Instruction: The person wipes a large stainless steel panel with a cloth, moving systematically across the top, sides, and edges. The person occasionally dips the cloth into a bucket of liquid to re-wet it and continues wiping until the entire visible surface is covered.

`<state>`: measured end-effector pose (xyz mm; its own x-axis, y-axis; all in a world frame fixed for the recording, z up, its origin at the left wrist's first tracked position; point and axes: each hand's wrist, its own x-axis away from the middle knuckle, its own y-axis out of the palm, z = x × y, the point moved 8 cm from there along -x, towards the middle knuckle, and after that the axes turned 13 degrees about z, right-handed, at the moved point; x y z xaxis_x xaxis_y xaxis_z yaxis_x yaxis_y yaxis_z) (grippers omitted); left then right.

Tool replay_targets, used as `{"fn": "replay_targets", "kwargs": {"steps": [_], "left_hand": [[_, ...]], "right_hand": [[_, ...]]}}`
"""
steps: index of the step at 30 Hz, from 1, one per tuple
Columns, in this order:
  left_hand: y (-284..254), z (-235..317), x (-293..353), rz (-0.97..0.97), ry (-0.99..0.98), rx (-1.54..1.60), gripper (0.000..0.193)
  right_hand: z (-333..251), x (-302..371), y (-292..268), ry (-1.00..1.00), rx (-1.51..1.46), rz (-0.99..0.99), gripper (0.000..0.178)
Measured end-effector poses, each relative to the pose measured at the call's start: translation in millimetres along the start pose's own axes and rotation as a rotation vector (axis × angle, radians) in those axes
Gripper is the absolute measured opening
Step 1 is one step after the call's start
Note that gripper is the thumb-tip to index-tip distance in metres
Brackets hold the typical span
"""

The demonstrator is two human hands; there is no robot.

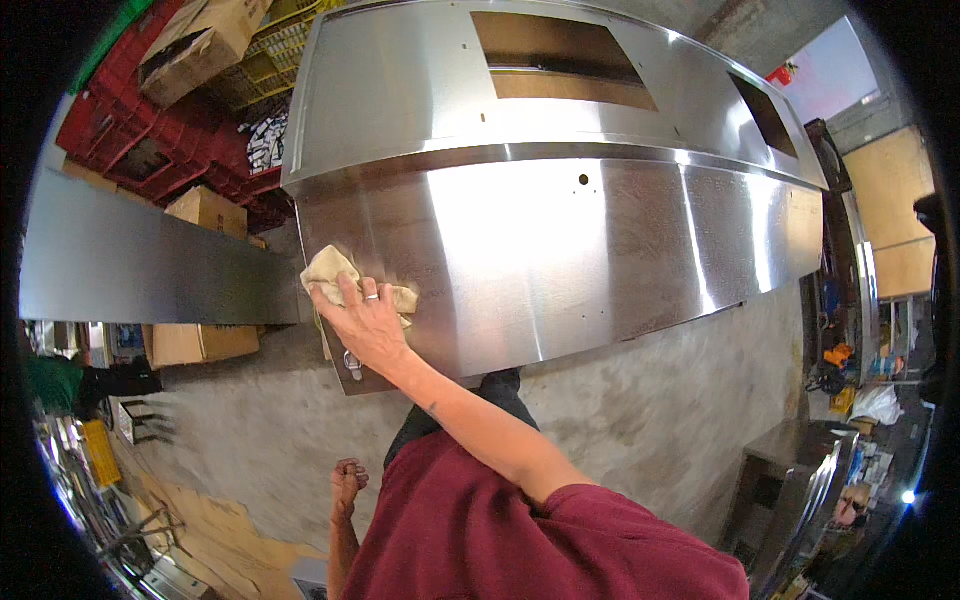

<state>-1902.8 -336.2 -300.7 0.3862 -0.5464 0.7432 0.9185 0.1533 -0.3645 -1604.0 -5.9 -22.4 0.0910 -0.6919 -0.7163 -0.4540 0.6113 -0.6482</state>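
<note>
Honestly, the large stainless steel panel [560,230] worries me most: it spreads out ahead of my right hand [365,320], and its lower edge sits just below that grip, sharp enough, I judge, to cut a wrist if the hand slides down. The grip is spread flat, pressing the beige cloth [335,270] against the metal. My left hand [347,480] hangs curled near my hip, holding nothing. The cloth could bunch and slip away.

One steel cabinet [560,230] with two rectangular cutouts [560,60], one yellow cloth [335,272], two hands [365,320], three cardboard boxes [205,210], one stack of red crates [150,130].
</note>
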Motion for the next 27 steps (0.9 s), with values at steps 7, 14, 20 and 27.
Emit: {"fn": "replay_targets", "kwargs": {"steps": [7,14,20,27], "left_hand": [[5.7,-10.5,11.5,-0.117,-0.088,-0.166,0.029],[-9.3,-54.9,-3.8,-0.276,0.445,-0.080,0.035],[-7.7,-25.3,-0.2,-0.200,0.153,-0.179,0.032],[-2.3,47.2,-15.8,-0.117,0.015,-0.114,0.028]], "right_hand": [[229.2,64.2,-121.6,0.183,0.459,0.015,0.050],[388.9,89.2,-253.1,0.542,0.621,0.063,0.045],[90.8,44.8,-130.8,0.167,0.264,0.021,0.046],[25.4,141.3,-55.8,-0.045,-0.172,-0.281,0.048]]}}
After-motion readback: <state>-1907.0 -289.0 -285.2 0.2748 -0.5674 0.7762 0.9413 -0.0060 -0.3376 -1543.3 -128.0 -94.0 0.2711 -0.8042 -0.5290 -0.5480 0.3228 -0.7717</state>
